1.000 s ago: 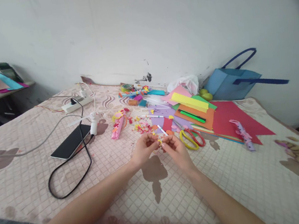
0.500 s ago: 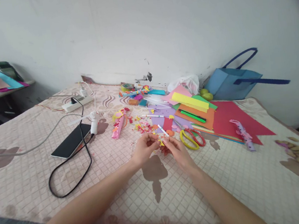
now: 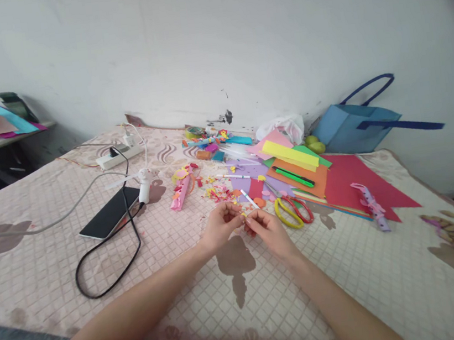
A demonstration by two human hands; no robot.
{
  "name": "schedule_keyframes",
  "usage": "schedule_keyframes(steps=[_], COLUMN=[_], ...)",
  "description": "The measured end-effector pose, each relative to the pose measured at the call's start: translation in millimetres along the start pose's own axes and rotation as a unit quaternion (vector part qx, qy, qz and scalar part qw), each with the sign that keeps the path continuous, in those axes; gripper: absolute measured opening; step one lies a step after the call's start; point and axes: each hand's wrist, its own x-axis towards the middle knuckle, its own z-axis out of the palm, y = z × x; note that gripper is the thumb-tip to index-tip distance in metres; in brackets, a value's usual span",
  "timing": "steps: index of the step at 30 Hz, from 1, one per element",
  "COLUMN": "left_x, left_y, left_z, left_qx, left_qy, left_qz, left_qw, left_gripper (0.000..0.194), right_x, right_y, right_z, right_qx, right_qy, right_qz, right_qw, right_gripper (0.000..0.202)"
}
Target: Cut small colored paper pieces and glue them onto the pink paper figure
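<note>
My left hand and my right hand meet over the front middle of the table, fingertips pinched together. Between them shows a small yellow piece of paper, mostly hidden by the fingers. Just beyond my right fingers is a white marker-like stick; whether the hand touches it, I cannot tell. To the right lie scissors with yellow and red handles. A heap of tiny coloured paper scraps sits behind my hands, near orange paper circles.
Coloured paper sheets, a green cutter knife and a decorated purple roll lie right. A pink decorated roll, white glue gun, black phone-like slab and looping cable are left. A blue bag stands behind.
My fingertips have closed in around the yellow piece, so less of it shows. The view has shifted slightly; the other things on the table stay put.
</note>
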Motion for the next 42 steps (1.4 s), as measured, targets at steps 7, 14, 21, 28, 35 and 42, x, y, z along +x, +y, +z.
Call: schedule_keyframes(steps=[7, 14, 21, 28, 35, 42], left_x=[3.2, 6.9, 0.9, 1.9, 2.2, 1.5], left_y=[-0.4, -1.8, 0.3, 0.9, 1.8, -0.4], left_z=[-3.8, -8.7, -5.1, -5.8, -6.0, -5.0], left_qx=[0.020, 0.058, 0.130, 0.099, 0.057, 0.038], left_qy=[0.007, -0.033, -0.084, -0.091, -0.081, -0.076], left_qz=[0.002, -0.025, 0.006, -0.024, -0.118, -0.130], left_qw=[1.000, 0.997, 0.988, 0.991, 0.988, 0.988], left_gripper=[0.029, 0.035, 0.029, 0.032, 0.039, 0.032], right_x=[1.8, 5.5, 5.6, 4.7, 2.6, 2.0], right_y=[-0.5, -1.2, -1.2, -0.4, -1.6, -1.6], right_z=[-3.2, -11.6, -12.4, -11.1, -5.8, -3.3], right_qx=[-0.012, -0.034, -0.059, -0.072, -0.032, -0.038], right_qy=[-0.021, -0.017, -0.040, -0.039, 0.032, 0.046], right_qz=[0.024, 0.020, -0.010, -0.016, -0.037, -0.043], right_qw=[0.999, 0.999, 0.997, 0.997, 0.998, 0.997], right_gripper=[0.027, 0.028, 0.021, 0.023, 0.022, 0.024])
